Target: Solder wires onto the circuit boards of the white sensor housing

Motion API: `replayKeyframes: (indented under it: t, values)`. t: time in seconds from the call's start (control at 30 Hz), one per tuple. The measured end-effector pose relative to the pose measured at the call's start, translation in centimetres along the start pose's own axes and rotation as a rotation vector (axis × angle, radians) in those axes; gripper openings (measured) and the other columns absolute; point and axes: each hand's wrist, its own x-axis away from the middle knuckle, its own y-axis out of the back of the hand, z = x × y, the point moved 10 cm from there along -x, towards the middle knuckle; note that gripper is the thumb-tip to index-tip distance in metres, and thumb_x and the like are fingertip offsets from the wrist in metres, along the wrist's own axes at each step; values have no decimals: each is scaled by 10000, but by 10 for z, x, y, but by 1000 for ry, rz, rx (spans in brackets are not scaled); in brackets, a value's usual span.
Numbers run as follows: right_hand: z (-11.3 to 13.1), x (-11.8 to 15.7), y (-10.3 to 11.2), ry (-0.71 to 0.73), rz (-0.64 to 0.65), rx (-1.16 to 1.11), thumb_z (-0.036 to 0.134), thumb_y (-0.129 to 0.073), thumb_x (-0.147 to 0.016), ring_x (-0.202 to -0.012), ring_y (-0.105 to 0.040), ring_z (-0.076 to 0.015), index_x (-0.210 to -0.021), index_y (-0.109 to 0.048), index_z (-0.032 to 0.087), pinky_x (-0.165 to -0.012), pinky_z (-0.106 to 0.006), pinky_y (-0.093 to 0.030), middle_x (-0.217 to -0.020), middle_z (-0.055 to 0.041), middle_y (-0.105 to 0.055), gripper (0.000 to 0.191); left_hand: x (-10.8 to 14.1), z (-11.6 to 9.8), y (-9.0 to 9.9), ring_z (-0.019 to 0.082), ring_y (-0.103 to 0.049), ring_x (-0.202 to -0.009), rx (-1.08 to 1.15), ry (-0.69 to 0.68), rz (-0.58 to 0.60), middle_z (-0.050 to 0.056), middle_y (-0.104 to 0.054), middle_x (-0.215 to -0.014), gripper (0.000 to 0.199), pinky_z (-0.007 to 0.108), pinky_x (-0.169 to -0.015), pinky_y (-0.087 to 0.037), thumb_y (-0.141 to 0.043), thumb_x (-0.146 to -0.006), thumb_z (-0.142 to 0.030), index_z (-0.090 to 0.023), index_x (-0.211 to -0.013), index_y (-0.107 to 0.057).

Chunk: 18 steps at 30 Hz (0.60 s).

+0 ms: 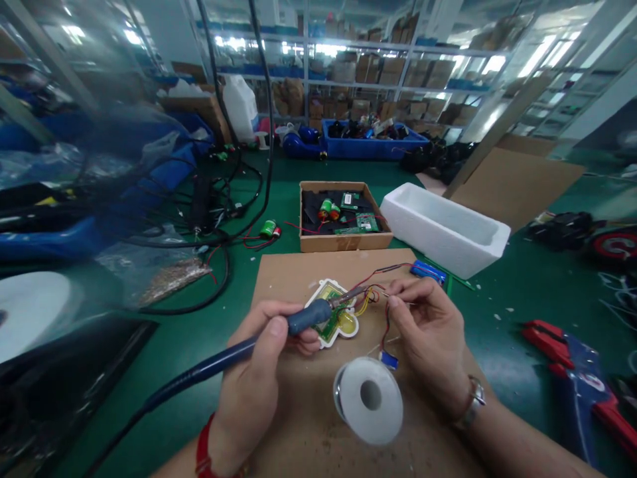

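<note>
My left hand (266, 355) is wrapped round the blue handle of a soldering iron (309, 317), its tip pointing right toward my other hand. Thumb and fingers of my right hand (423, 325) pinch a thin wire (385, 294) close to the iron's tip. Whether tip and wire touch, I cannot tell. Beneath the iron lies a green circuit board in a white frame (348, 325), with yellow, red and black wires at its right side. A small blue part (389, 360) hangs on red and black leads below. The solder spool (381, 405) sits in front, between my wrists.
A cardboard sheet (283, 272) covers the work spot. Behind it are a cardboard box (346, 244) of boards and green parts, a white foam box (442, 232) and a blue battery pack (428, 271). Red-and-blue pliers (580, 378) lie right. Black cables (226, 265) loop at left.
</note>
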Motion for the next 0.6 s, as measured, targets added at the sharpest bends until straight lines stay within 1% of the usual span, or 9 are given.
replayKeyframes:
  t: [0.37, 0.6]
  values:
    - [-3, -2, -1, -25, -1, -6, 160, -611, -823, -797, -568, -131, -741, -497, 171, -701, -257, -490, -820, -31, -564, 141, 3, 0, -2, 180, -631, -686, -22, 18, 32, 57, -662, -770, 350, 311, -667, -525, -466, -911, -461, -131, -976, -558]
    - [-5, -2, -1, -30, 1, -31, 181, -629, -817, -766, -575, -133, -737, -499, 167, -697, -269, -504, -814, -36, -571, 153, 3, 2, -2, 191, -633, -703, -37, 13, 39, 60, -661, -784, 360, 328, -672, -523, -452, -914, -477, -137, -988, -545]
